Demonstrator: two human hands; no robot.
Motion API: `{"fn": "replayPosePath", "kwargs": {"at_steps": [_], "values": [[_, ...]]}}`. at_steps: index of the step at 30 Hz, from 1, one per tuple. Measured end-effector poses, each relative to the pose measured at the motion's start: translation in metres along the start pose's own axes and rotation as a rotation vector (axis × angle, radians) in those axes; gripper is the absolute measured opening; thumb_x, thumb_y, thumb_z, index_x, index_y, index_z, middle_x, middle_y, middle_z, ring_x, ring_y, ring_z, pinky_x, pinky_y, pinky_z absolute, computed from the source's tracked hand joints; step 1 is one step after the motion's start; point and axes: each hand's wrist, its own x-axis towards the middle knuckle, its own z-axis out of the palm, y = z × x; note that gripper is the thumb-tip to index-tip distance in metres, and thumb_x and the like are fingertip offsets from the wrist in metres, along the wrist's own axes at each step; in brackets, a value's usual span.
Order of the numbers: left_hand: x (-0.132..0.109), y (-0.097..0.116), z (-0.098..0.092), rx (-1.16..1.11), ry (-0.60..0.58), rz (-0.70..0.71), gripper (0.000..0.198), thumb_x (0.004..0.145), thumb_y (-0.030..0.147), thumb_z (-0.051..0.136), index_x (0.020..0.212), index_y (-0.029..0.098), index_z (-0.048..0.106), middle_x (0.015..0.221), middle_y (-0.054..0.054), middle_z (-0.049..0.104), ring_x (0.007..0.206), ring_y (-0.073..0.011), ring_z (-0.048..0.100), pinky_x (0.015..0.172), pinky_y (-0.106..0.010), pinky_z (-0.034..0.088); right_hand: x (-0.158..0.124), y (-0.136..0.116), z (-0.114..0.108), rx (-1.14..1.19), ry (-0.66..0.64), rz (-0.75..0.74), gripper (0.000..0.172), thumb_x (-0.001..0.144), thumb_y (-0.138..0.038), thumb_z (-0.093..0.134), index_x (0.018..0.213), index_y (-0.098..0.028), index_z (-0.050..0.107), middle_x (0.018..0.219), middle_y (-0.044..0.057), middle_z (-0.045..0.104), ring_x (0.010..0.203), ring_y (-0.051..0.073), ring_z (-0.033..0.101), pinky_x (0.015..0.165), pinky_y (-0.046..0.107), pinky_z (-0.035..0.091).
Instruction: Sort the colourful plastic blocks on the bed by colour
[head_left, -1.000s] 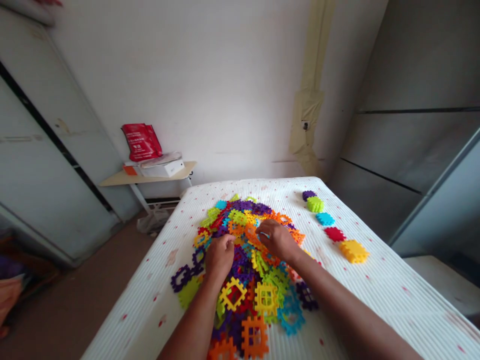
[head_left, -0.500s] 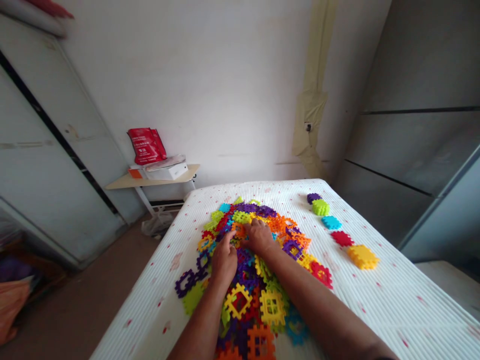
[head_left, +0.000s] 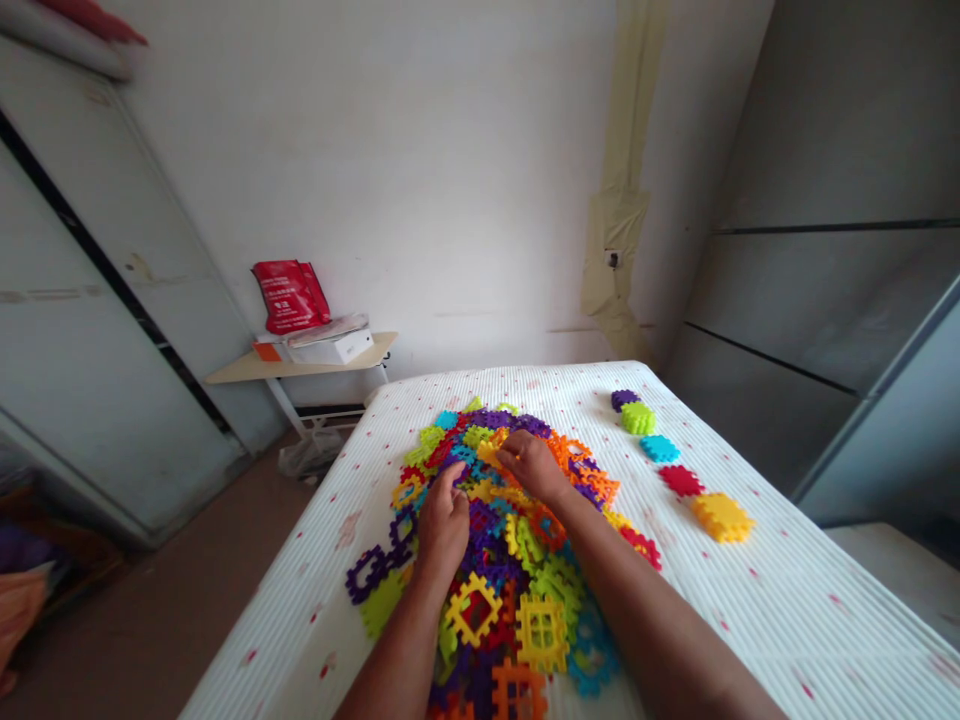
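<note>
A heap of colourful plastic interlocking tiles point(head_left: 487, 530) with notched edges lies on the white bed cover. Over its upper middle, my right hand point(head_left: 532, 463) has its fingers closed on the edge of a yellow tile point(head_left: 490, 450). My left hand point(head_left: 444, 515) hovers at the heap's left side with index finger and thumb apart, holding nothing. Below the hands lie a yellow tile with a diamond-shaped hole point(head_left: 474, 583) and a yellow window-patterned tile point(head_left: 542, 650). Purple ring-shaped tiles point(head_left: 367, 573) sit at the left edge.
Along the bed's right side runs a row of tile groups: purple point(head_left: 624, 400), lime green point(head_left: 638, 418), blue point(head_left: 660, 448), red point(head_left: 681, 481) and yellow point(head_left: 722, 517). A small table point(head_left: 247, 369) with a red bag point(head_left: 291, 297) stands beyond the left edge.
My right hand has risen slightly and shifted right, and a yellow tile now shows at its fingertips. The orange tile between the hands is gone from that spot. My left hand stays almost in place.
</note>
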Motion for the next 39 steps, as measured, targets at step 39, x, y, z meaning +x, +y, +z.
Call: {"fn": "replayPosePath", "kwargs": {"at_steps": [39], "values": [[-0.008, 0.020, -0.010, -0.406, -0.038, -0.174, 0.040, 0.065, 0.053, 0.064, 0.081, 0.017, 0.065, 0.061, 0.001, 0.062, 0.058, -0.0151, 0.055, 0.055, -0.024, 0.046, -0.049, -0.056, -0.025, -0.307, 0.009, -0.132, 0.047, 0.081, -0.042, 0.057, 0.122, -0.019, 0.049, 0.107, 0.010, 0.058, 0.096, 0.025, 0.049, 0.082, 0.040, 0.041]]}}
